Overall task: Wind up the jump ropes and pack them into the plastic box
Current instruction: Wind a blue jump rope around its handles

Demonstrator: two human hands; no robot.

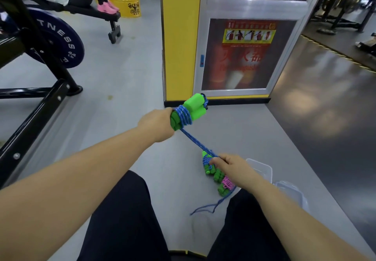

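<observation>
The rope [198, 143] we are winding runs taut in a straight line from the handles [193, 108] down and right to our right hand [230, 166]. Several blue turns already sit round the two green handles, which lie side by side with their long axis pointing up and away to the right. Our left hand [157, 124] grips their near end, fingers curled round the foam, and holds them up off the floor [244, 126], out ahead of us. The right hand is lower and closer to our body. It pinches the rope between thumb and fingers, and the slack tail [205, 207] trails from under it onto the floor between our legs.

The coming move turns on one relation: the rope leaves the handles roughly crosswise to their axis, and the free length lies on the right hand's side. We judge that the right hand should carry it round the handles while the left holds them steady.

Just beside the right hand lie two wound bundles [207, 165] — one wrapped in blue, one in pink — and beyond the wrist, partly hidden by it, sits the clear box [262, 169].
</observation>
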